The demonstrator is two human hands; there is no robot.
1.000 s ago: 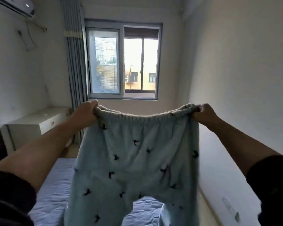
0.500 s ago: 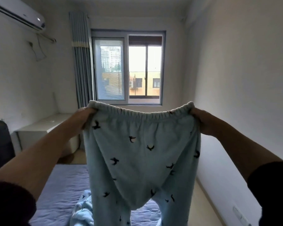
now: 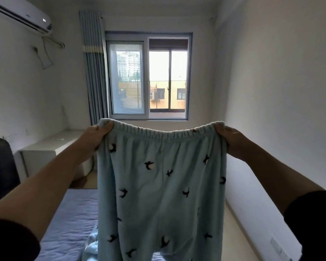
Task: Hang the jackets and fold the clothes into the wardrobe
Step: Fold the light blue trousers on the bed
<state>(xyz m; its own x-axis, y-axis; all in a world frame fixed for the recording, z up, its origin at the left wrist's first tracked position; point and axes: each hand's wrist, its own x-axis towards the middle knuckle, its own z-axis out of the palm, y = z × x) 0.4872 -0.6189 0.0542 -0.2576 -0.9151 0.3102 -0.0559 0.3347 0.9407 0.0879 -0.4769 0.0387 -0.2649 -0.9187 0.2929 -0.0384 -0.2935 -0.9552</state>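
Since a sec ago the pants (image 3: 162, 185) have settled: fabric hangs flatter and straighter, legs closer together, and more of the room above the window shows in the head view.

Nearest are two dark sleeves at the bottom corners, w/ bare forearms reaching fwd. Left hand (image 3: 96, 137) grips the left end of the elastic waistband (image 3: 162, 133), thumb on the front of the cloth, fingers curled behind. Right hand (image 3: 231, 142) grips the right end the same way, fingers bunched round the hem. Both hands are closed on the cloth, about level, arms spread wide.

Pants are light blue fleece w/ small dark bird print, held up in the air by the waistband, which is stretched between the hands and dips a bit in the middle. Legs drop out of frame at the bottom.

Below and behind them lies a bed (image 3: 72, 223) w/ a lilac-blue sheet; a crumpled pale-blue garment (image 3: 91, 245) sits on it, just left of the hanging legs. A dark chair back (image 3: 0, 166) is at the left edge. Wall sockets (image 3: 277, 245) are low on the right wall.

Further back, a white desk (image 3: 51, 147) stands vs. the left wall. A blue-grey curtain (image 3: 93, 68) hangs bunched left of the window (image 3: 149, 76), w/ a yellow bldg visible outside. An AC unit (image 3: 21, 16) is mounted high on the left wall.
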